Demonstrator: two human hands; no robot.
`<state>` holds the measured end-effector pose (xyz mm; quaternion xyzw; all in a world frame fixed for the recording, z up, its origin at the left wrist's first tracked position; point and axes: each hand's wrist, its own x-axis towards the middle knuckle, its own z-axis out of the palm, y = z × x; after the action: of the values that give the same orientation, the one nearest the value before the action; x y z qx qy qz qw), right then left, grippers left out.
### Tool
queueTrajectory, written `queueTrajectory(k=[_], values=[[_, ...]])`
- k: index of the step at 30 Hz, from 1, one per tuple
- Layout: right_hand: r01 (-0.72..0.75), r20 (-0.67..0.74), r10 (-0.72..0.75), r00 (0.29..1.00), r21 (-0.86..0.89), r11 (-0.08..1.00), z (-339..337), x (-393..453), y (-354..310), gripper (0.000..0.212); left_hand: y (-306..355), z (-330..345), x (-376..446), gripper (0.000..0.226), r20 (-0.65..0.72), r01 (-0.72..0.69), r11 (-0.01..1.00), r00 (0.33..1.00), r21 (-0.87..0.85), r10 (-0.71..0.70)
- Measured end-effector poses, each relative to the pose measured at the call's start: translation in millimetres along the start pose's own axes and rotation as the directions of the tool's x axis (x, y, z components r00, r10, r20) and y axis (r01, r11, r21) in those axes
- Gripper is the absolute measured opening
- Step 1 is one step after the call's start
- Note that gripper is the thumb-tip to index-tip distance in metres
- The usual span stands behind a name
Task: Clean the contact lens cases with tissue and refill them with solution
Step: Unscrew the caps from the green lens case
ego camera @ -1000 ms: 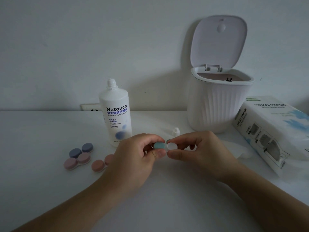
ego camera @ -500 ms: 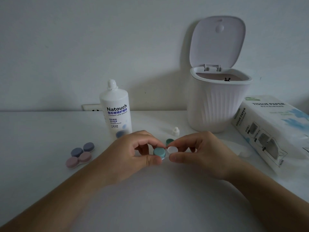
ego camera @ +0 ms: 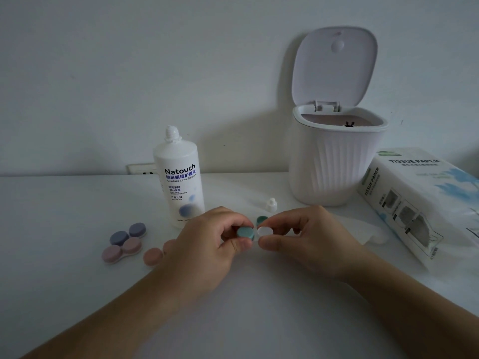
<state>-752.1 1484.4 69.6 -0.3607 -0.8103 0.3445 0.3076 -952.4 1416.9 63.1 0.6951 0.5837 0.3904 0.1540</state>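
Observation:
A teal-and-white contact lens case (ego camera: 255, 232) is held between both hands just above the table. My left hand (ego camera: 207, 244) pinches its teal-capped side (ego camera: 245, 233); my right hand (ego camera: 308, 237) pinches the uncapped white well (ego camera: 265, 231). A loose teal cap (ego camera: 261, 220) lies on the table just behind. The uncapped solution bottle (ego camera: 181, 182) stands behind my left hand, its small white cap (ego camera: 271, 204) to the right. A purple case (ego camera: 127, 233), a pink case (ego camera: 121, 250) and a peach case (ego camera: 153, 256) lie at the left. A flat tissue (ego camera: 368, 230) lies beyond my right hand.
A white ribbed bin (ego camera: 334, 161) with its lid up stands at the back right. A tissue paper pack (ego camera: 425, 203) lies at the right edge. A wall socket (ego camera: 141, 169) sits behind the bottle at the table's rear edge.
Both hands have shifted slightly while keeping their hold on the teal-and-white case; the peach case, briefly covered by my left arm, shows again. Nothing else has moved.

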Motion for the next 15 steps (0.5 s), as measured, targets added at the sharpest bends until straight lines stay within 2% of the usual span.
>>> queueTrajectory(k=[7,10,12,15], values=[[-0.012,-0.014,0.012,1.000,-0.003,1.000,0.1,-1.3,-1.4,0.017,1.2,0.1,-0.3,0.013,-0.026,-0.051,0.997,0.998,0.058,0.053],[-0.007,0.048,0.007,0.999,-0.010,1.000,-3.1,-1.8,-1.9,0.017,0.9,-15.4,1.4,0.019,0.129,-0.181,0.964,0.979,0.193,0.158],[0.001,0.092,0.000,0.996,-0.011,1.000,-5.1,-1.6,-1.5,0.017,3.0,-24.8,3.8,0.034,0.249,-0.302,0.880,0.943,0.367,0.220],[0.009,0.115,-0.006,0.993,-0.021,1.000,-6.8,-2.1,-2.1,0.019,9.1,-28.9,7.2,0.050,0.348,-0.389,0.745,0.911,0.542,0.222]])
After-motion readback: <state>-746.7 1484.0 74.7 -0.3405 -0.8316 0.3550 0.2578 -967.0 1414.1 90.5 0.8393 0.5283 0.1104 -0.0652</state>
